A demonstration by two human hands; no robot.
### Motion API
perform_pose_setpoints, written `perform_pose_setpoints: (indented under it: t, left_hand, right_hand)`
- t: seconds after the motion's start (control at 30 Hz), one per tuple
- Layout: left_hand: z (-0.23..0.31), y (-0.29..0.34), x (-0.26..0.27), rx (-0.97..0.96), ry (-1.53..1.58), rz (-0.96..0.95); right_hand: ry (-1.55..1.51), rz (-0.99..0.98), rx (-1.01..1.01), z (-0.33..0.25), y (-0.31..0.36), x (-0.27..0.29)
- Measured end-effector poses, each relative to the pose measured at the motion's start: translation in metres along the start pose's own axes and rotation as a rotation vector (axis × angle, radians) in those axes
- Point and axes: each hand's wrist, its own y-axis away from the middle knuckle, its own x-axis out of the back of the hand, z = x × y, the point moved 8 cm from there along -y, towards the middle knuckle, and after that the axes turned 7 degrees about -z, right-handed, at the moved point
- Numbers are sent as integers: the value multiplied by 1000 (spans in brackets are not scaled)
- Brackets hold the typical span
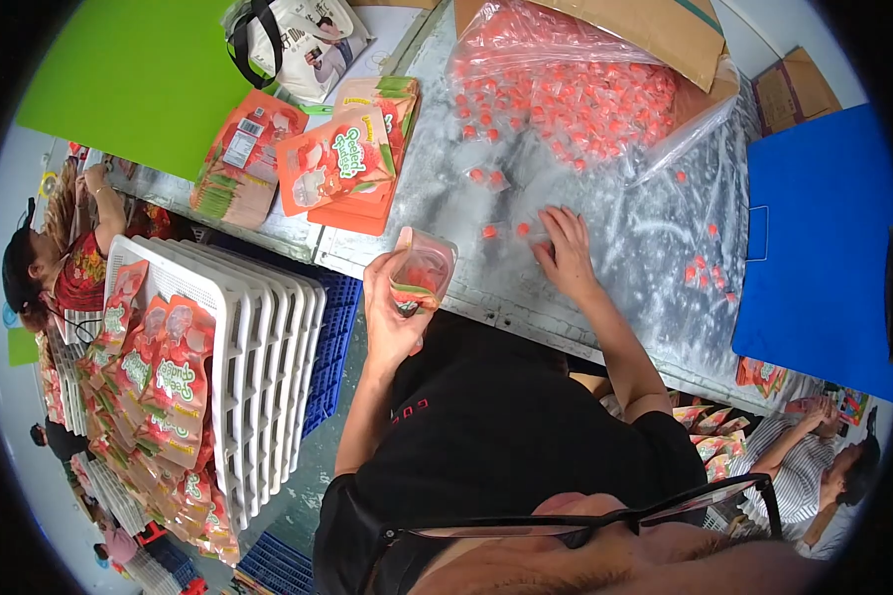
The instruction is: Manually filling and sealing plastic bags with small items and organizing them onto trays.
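Note:
My left hand [392, 309] is closed round a candy pouch [427, 266], held upright at the table's near edge with its mouth apart. Red shows through the pouch's clear side; how much is inside I cannot tell. On the metal table my right hand [568, 253] rests palm down, fingers stretched out. One red candy in clear wrapping [523, 229] lies just beside its fingertips, and another wrapped candy [488, 231] sits a little further left. Toward the back, a large heap of wrapped red candies [605, 104] spills from a clear plastic liner [556, 40].
Stacks of flat pouches [352, 159] lie at the back left, near a white bag [303, 45]. White crates [258, 377] heaped with pouches stand to my left. A cardboard box [665, 35] sits behind the heap; a blue panel [814, 248] borders the right. Other people work on both sides.

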Motion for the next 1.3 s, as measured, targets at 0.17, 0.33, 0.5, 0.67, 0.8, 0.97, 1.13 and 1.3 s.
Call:
perform_pose_setpoints:
  t: [0.17,0.33,0.5,0.67,0.8,0.97,1.13,1.3]
  left_hand:
    - [0,0,1,6,-15,5]
    - [3,0,1,-19,-23,0]
    - [4,1,-4,-7,8,-19]
    - [-3,3,0,1,-6,-18]
    - [-12,8,1,16,3,9]
    - [-5,2,-1,2,19,-18]
    - [0,-1,0,-18,-8,-20]
    - [3,-3,1,-29,-14,-25]
  right_hand:
    - [61,-18,-47,-7,2,7]
    - [-154,1,13,3,-57,15]
    - [-192,-87,137,-6,-128,-11]
    - [-277,-236,141,12,-141,-31]
    - [-441,-522,23,6,-110,-31]
    - [-838,-394,-196,51,-65,-11]
    - [-262,-126,47,14,-17,20]
    - [-138,-89,81,15,5,7]
